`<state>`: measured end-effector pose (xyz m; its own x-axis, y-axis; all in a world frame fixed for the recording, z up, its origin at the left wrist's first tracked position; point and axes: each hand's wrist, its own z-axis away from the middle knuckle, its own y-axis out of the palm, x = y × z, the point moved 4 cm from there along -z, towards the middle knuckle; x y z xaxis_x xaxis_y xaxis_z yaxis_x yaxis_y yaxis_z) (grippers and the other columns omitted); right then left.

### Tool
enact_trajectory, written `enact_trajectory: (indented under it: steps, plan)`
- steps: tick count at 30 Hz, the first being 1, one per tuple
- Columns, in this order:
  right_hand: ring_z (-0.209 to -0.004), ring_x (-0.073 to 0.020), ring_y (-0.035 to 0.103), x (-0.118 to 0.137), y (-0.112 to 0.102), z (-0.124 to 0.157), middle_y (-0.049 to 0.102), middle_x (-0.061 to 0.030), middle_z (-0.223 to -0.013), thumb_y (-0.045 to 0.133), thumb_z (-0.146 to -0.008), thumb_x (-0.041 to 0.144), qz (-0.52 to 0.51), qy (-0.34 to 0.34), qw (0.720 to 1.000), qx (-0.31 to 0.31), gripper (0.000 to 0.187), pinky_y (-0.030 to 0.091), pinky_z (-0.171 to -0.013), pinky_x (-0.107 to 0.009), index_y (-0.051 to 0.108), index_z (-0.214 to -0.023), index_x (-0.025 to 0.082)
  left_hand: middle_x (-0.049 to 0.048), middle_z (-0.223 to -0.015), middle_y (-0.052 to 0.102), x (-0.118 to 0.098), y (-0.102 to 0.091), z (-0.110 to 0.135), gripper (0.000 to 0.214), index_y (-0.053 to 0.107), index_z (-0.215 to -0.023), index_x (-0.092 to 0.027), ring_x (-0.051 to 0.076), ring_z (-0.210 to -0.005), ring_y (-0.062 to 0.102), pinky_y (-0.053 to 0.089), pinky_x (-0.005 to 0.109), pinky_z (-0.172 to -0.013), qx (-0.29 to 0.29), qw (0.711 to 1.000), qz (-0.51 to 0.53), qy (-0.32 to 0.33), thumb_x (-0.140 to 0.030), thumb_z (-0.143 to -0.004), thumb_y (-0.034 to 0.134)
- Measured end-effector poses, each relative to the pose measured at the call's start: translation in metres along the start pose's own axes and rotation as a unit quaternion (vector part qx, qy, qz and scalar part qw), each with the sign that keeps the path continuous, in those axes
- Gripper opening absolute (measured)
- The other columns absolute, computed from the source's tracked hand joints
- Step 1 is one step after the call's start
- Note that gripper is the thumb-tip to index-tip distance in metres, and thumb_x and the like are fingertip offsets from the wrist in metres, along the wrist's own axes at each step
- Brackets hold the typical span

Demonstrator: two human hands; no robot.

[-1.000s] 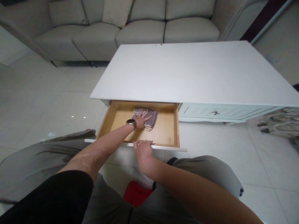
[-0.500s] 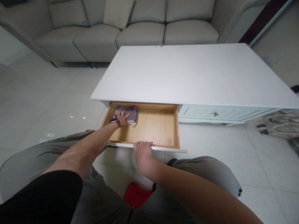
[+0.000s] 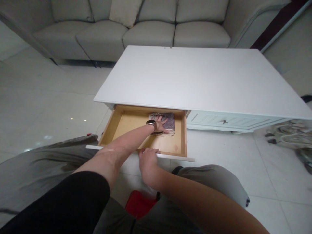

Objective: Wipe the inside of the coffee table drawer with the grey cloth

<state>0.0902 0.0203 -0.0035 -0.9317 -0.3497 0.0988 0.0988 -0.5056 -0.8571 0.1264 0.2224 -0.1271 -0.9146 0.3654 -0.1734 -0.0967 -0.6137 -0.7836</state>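
Observation:
Inside the pulled-out wooden drawer (image 3: 131, 118), a folded patterned cloth (image 3: 170, 121), purplish-grey with a pale lower edge, lies in the right half. My left hand (image 3: 161, 125), a watch on its wrist, presses flat on the cloth with the fingers spread. Part of the cloth is covered by that hand. My right hand (image 3: 148, 161) is curled over the top edge of the white drawer front (image 3: 174, 157), its fingertips on the inner side.
The white coffee table (image 3: 195, 78) has a second, closed drawer (image 3: 219, 121) with a small knob at right. Behind stands a grey sofa (image 3: 151, 34). A red object (image 3: 138, 204) is low between my legs. Ornate pale scrollwork (image 3: 285, 133) stands at far right.
My left hand has moved from the drawer's left side to its right, and the folded cloth has slid along under it. The right hand stays on the drawer front.

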Motion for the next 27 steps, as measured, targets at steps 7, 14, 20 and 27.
enact_trajectory:
  steps: [7,14,20,27]
  plan:
    - [-0.117,-0.043,0.063,0.001,0.008,-0.007,0.061,-0.0276,-0.136,0.054,-0.084,0.005,0.057,-0.033,0.998,0.007,0.049,0.056,-0.089,-0.063,0.064,-0.132,0.006,0.0115,-0.172,-0.003,-0.06,0.019,-0.016,0.129,0.001,-0.164,-0.034,0.046,-0.154,-0.013,0.004,0.075,-0.117,-0.004,0.996,-0.055,0.074,-0.081,-0.063,0.066]
    - [-0.116,-0.0417,0.065,0.003,0.012,-0.01,0.06,-0.0296,-0.137,0.043,-0.087,0.0,0.065,-0.02,0.998,-0.006,0.054,0.054,-0.092,-0.064,0.059,-0.139,0.006,0.0063,-0.172,0.002,-0.048,0.041,0.03,0.108,0.015,-0.162,-0.042,0.04,-0.156,-0.008,0.001,0.071,-0.119,0.002,0.988,-0.06,0.144,-0.08,-0.071,0.06]
    - [-0.118,-0.0413,0.064,-0.001,0.006,-0.006,0.061,-0.0337,-0.131,0.038,-0.092,-0.001,0.023,0.003,1.0,0.002,0.05,0.052,-0.092,-0.062,0.059,-0.137,0.0,-0.0021,-0.172,0.014,-0.036,0.059,0.053,0.078,0.025,-0.159,-0.047,0.034,-0.157,0.003,0.007,0.064,-0.122,0.002,0.985,-0.051,0.166,-0.066,-0.087,0.049]
    - [-0.114,-0.0352,0.066,-0.008,0.001,0.008,0.064,-0.0297,-0.124,0.036,-0.096,0.005,0.003,-0.006,1.0,-0.021,0.048,0.05,-0.092,-0.058,0.051,-0.141,0.008,0.0065,-0.171,0.017,0.037,0.049,0.061,0.075,0.032,-0.159,-0.037,0.036,-0.157,0.004,0.018,0.06,-0.121,-0.027,0.989,-0.086,0.118,-0.049,-0.089,0.056]
